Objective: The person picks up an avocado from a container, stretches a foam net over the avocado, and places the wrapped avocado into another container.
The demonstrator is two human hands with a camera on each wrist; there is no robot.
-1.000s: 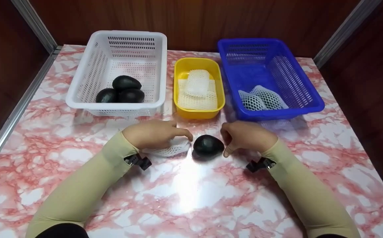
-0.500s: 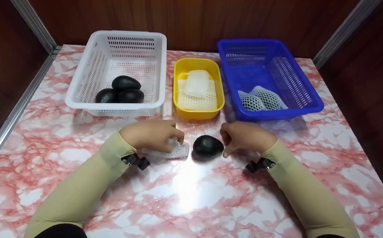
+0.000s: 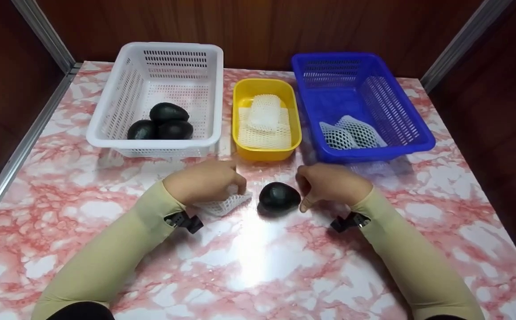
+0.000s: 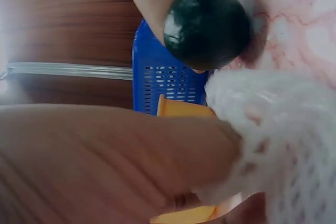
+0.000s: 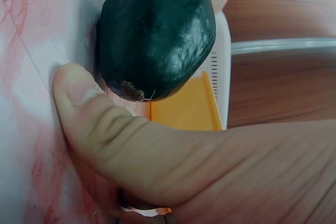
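Note:
A dark green avocado lies on the marbled table between the two hands. My left hand grips a white foam fruit net; in the left wrist view the thumb presses into the mesh of the net, whose edge faces the avocado. My right hand rests on the table at the avocado's narrow end, bent thumb and fingers apart with nothing between them. Close up in the right wrist view, the thumb tip sits on the table just beside the stem end of the avocado.
Behind the left hand stands a white basket with several avocados. A yellow bin with white foam nets is in the middle. The blue basket at right holds net-wrapped avocados.
The left hand's index finger, earlier stretched toward the avocado, has curled back onto the net, and the net's open end has shifted left and changed shape. The right hand and avocado stay put.

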